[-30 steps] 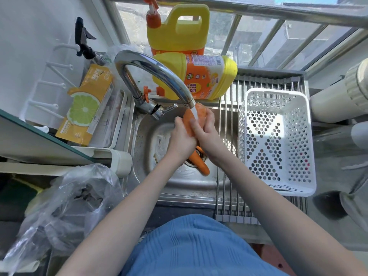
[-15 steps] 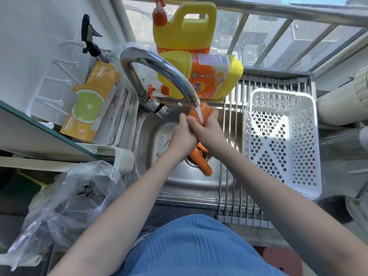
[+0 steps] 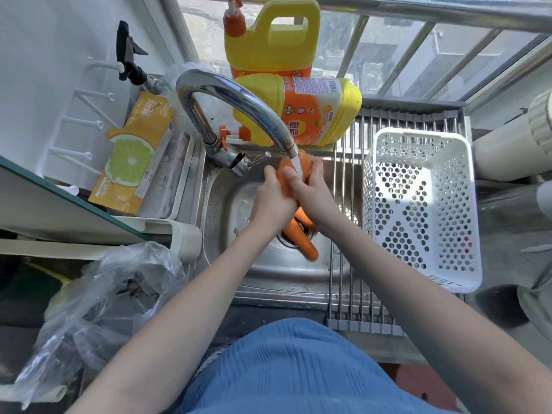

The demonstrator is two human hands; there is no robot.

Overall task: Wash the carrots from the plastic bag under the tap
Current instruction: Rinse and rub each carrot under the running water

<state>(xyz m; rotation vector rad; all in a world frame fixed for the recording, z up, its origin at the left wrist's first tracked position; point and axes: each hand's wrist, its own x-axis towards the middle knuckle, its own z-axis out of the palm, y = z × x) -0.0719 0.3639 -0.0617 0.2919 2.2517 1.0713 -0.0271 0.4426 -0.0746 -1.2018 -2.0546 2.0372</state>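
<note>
A: Nearest stuff first?
B: Crumpled clear plastic bag (image 3: 101,297) low left on the counter, dark bits inside, can't tell what. Blue ribbed garment (image 3: 286,372) bottom centre. Both forearms run up over it to the sink.

A: Sink area?
B: Stainless steel sink basin (image 3: 263,273). One loose orange carrot (image 3: 303,245) lies over the drain, partly hidden under the hands. Metal roll-up drying rack (image 3: 349,282) covers the basin's right side, with one white perforated plastic basket (image 3: 418,204) on it.

A: Hands?
B: Left hand (image 3: 273,201) and right hand (image 3: 310,192) are both wrapped round a second orange carrot held up (image 3: 283,174). Fingers curled on it, hands touching each other. Its top sits right under the spout, and the water stream (image 3: 295,162) hits it.

A: So carrot count?
B: Two visible.

A: Further back?
B: Curved chrome tap (image 3: 233,103), lever sticking out to the right. Behind it two yellow detergent jugs: one lying on its side with an orange label (image 3: 307,112), one standing with a handle and orange pump (image 3: 268,40) at the window bars. On the left, one yellow packet with a lime slice picture (image 3: 131,156) in a white tray (image 3: 176,186), and a black spray nozzle (image 3: 128,52) by the wall.
</note>
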